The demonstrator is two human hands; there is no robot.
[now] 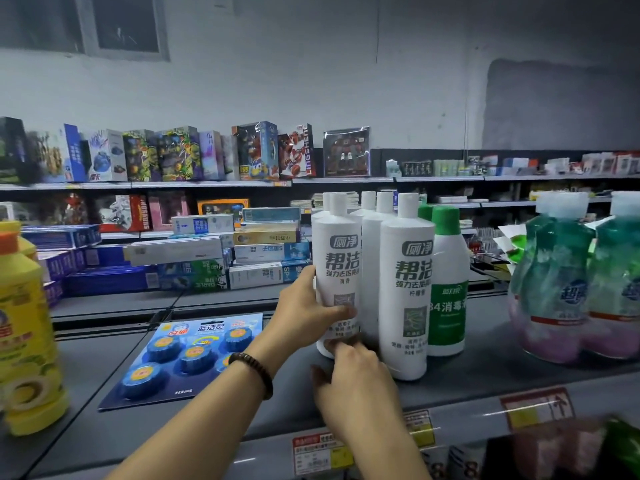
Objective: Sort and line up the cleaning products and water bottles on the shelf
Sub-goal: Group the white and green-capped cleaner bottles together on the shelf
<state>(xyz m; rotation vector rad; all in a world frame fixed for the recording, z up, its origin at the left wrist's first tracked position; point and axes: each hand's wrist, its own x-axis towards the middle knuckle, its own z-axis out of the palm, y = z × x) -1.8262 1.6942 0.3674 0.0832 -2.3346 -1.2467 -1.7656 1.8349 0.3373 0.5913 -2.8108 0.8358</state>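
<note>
The left hand [308, 308], with a bead bracelet [258, 374] on its wrist, grips a white bottle [337, 258] at the centre of the frame. Its thumb lies across the front of the label and its fingers curl round the bottle's far side. The right hand [349, 379] is just below, with its fingers [337, 346] held together and touching the foot of the same bottle; whether they grip it cannot be told.

The bottle stands upright on the grey shelf [485, 372], at the left front of a tight cluster of like white bottles [407, 289]. A green-capped bottle [448, 282] touches the cluster's right side. Further right, apart from it, stand bottles of green liquid [554, 271]. A blue blister pack [194, 344] lies flat on the shelf left of centre, and a yellow bottle [24, 323] stands at the left edge. Flat boxes [207, 252] are stacked behind the pack, and toy boxes [173, 154] line the far shelf at upper left.
</note>
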